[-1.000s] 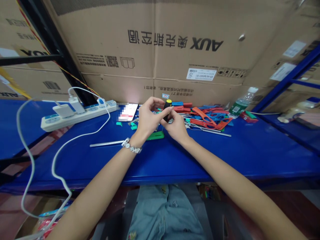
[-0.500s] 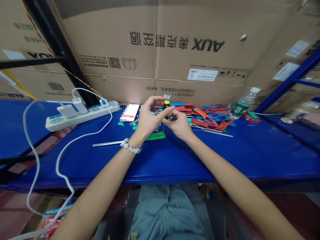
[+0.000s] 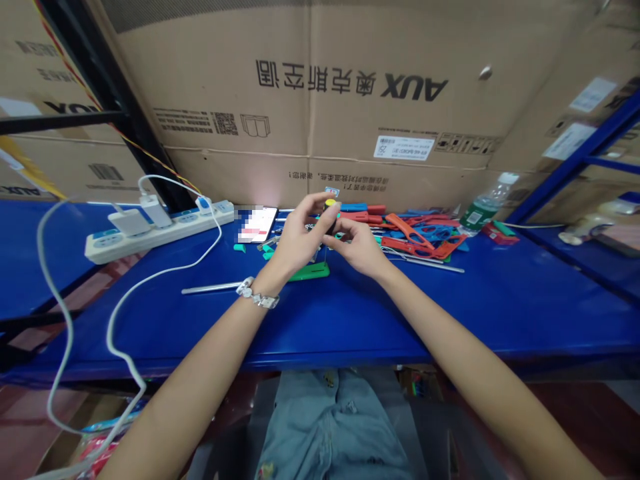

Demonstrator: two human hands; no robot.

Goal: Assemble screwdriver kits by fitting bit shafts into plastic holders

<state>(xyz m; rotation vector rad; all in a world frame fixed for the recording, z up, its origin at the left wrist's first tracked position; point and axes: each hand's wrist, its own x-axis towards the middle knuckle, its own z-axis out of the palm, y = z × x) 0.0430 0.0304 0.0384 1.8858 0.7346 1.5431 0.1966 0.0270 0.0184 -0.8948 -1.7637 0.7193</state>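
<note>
A screwdriver point(image 3: 330, 203) with a yellow-topped black handle stands upright, its thin shaft pointing down at the end of a green plastic piece point(image 3: 313, 271) on the blue table. My left hand point(image 3: 300, 233) has its fingers closed round the handle. Close on the right, my right hand point(image 3: 357, 245) pinches with thumb and index finger near the lower handle; what lies between its fingertips is too small to make out. A metal rod point(image 3: 210, 289) extends left of the green piece, partly behind my left wrist.
Red and blue plastic handles point(image 3: 425, 237) lie in a pile on the right. Beyond them is a bottle point(image 3: 483, 210). On the left are a phone point(image 3: 260, 225), a power strip point(image 3: 175, 230) and a looping white cable point(image 3: 113, 320). Cardboard point(image 3: 340, 40) stands behind.
The view has shifted slightly. My left thumb and fingers have moved on the screwdriver handle, covering more of it. The right hand stays beside it.
</note>
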